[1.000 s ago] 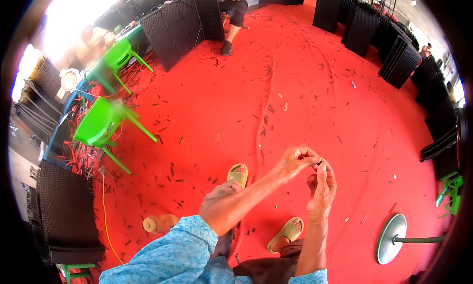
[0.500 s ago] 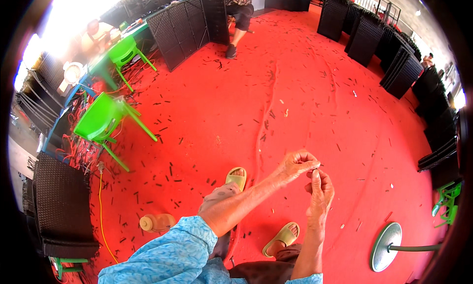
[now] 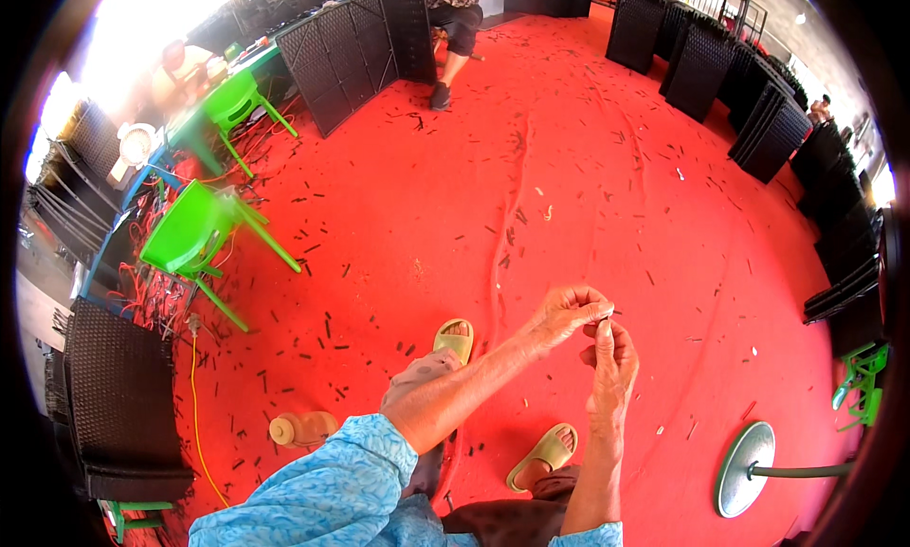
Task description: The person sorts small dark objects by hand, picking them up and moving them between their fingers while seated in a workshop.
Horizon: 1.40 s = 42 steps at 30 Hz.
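Observation:
Both hands meet in front of me, above the red floor covering [image 3: 417, 234]. My left hand [image 3: 569, 315] reaches across with its thumb and forefinger pinched together. Just below and to the right, my right hand [image 3: 611, 362] points upward, its thumb against the curled forefinger. The fingertips of the two hands almost touch. A tiny dark bit shows by the left fingertips, too small to name. Whatever else lies in the pinches is hidden by the fingers.
Short dark strips lie scattered over the floor. To the left stand green chairs [image 3: 190, 229], a bottle [image 3: 301, 428] and a yellow cord [image 3: 194, 395]. Black woven panels [image 3: 701, 68] line the right side, with a round stand base [image 3: 744, 469] nearer. A person [image 3: 455, 26] sits beyond another black panel [image 3: 341, 59].
My hands stay pinched close together, with only a slight shift of the right hand to the left. The view has moved a little; nothing else differs visibly.

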Motion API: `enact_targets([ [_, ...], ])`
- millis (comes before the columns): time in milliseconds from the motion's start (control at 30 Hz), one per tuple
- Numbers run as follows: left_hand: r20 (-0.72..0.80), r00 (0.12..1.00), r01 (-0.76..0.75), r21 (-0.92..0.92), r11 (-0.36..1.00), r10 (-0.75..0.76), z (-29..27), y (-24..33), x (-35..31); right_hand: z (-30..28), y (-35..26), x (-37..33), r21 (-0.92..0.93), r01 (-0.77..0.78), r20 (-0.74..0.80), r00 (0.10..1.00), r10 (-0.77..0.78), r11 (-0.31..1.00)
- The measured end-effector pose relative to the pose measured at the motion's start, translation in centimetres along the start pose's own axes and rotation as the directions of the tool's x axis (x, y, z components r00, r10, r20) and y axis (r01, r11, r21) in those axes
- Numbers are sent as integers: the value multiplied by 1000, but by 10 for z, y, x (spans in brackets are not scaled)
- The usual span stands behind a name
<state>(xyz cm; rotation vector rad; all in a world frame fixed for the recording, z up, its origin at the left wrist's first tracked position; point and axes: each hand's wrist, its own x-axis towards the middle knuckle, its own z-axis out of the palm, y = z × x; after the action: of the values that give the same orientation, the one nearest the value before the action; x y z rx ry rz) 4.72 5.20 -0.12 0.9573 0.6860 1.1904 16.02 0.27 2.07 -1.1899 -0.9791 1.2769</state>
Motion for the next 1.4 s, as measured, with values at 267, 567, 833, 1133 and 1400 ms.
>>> enact_targets([
  [267, 39, 998, 42, -14, 999, -41, 0, 5, -2, 0, 1, -1, 6, 30, 42, 999, -30, 1000],
  [567, 61, 997, 48, -14, 999, -47, 0, 3, -2, -1, 0, -3, -25, 36, 29, 999, -35, 999],
  [833, 62, 996, 70, -74, 995, -66, 4, 3, -3, -2, 1, -2, 18, 47, 30, 998, -48, 999],
  [1133, 77, 994, 83, -60, 995, -78, 10, 5, -4, -5, 6, 0, 89, 71, 10, 997, -72, 994],
  [1400, 115, 988, 114, -63, 992, -106, 8, 3, -3, -6, 6, 0, 135, 64, 11, 998, -66, 989],
])
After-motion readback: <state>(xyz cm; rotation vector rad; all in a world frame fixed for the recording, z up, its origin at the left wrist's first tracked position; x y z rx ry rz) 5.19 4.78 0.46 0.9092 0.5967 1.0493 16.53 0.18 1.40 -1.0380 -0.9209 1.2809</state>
